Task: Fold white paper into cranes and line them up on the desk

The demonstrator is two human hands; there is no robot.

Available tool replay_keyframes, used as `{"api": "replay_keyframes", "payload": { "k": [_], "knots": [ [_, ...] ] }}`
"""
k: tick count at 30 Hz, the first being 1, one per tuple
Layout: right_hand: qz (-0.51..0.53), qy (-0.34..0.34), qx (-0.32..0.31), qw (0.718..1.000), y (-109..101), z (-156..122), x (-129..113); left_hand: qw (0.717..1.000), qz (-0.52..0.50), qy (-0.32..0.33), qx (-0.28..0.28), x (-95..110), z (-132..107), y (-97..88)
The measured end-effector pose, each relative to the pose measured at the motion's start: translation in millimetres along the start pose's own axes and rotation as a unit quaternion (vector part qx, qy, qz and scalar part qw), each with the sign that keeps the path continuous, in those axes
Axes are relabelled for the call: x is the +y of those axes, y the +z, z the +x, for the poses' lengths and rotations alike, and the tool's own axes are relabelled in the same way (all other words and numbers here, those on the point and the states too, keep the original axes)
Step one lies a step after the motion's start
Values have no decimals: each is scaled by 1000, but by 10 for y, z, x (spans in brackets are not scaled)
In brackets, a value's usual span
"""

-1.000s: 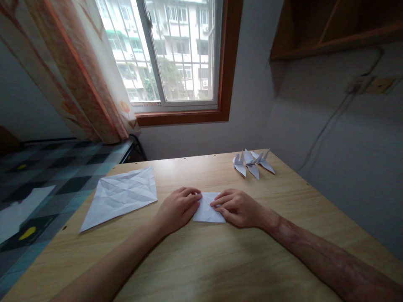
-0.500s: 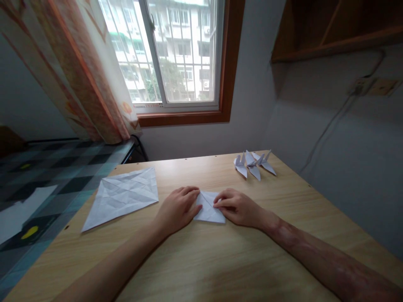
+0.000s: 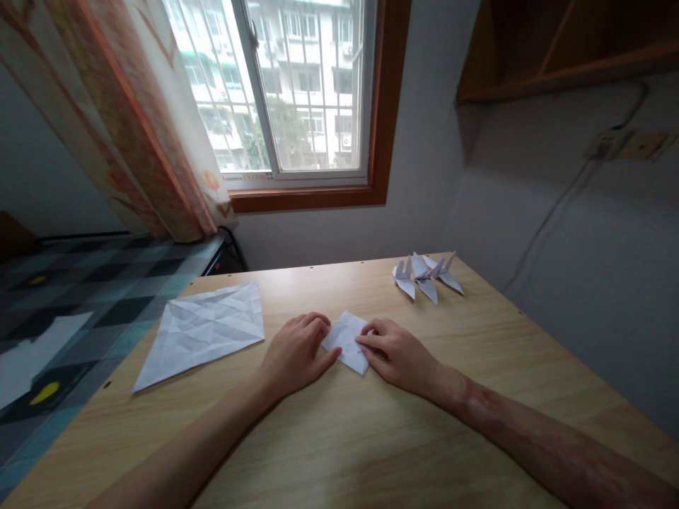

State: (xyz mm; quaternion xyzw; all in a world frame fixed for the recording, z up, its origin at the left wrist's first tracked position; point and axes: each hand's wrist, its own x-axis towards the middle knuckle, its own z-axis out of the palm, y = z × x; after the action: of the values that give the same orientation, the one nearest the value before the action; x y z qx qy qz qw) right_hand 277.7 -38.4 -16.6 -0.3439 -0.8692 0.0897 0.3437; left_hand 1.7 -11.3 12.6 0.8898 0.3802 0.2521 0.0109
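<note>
A small folded sheet of white paper (image 3: 347, 341) lies on the table between my hands, turned so that one corner points away from me. My left hand (image 3: 301, 348) grips its left edge, with the thumb on top and the fingers curled at the side. At the right edge, my right hand (image 3: 395, 348) pinches the paper between thumb and fingertips. Parts of both edges are hidden under the fingers. To the left lies a larger creased white sheet (image 3: 206, 332), spread flat. Several folded paper cranes (image 3: 426, 277) stand together at the far right of the table.
The wooden table (image 3: 318, 438) has its far edge below a window (image 3: 312, 92). On the left are a checked bedspread (image 3: 122, 311) with white paper (image 3: 37, 360) on it, and a curtain (image 3: 138, 120). A shelf (image 3: 573, 63) and a cable (image 3: 546, 223) are on the right wall.
The folded paper has been turned between my hands, from lying roughly square to me to having a corner pointing away. Both hands have shifted only slightly. The large sheet and cranes stay put.
</note>
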Motion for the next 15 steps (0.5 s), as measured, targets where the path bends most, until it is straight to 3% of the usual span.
{"api": "replay_keyframes", "payload": {
  "k": [8,15],
  "knots": [
    [1,-28,-29,999,-4,11,-54,999,-14,-34,34,-5,-17,64],
    [18,-37,-42,998,-21,-1,-61,998,-23,20,53,95,-21,29]
  ]
}}
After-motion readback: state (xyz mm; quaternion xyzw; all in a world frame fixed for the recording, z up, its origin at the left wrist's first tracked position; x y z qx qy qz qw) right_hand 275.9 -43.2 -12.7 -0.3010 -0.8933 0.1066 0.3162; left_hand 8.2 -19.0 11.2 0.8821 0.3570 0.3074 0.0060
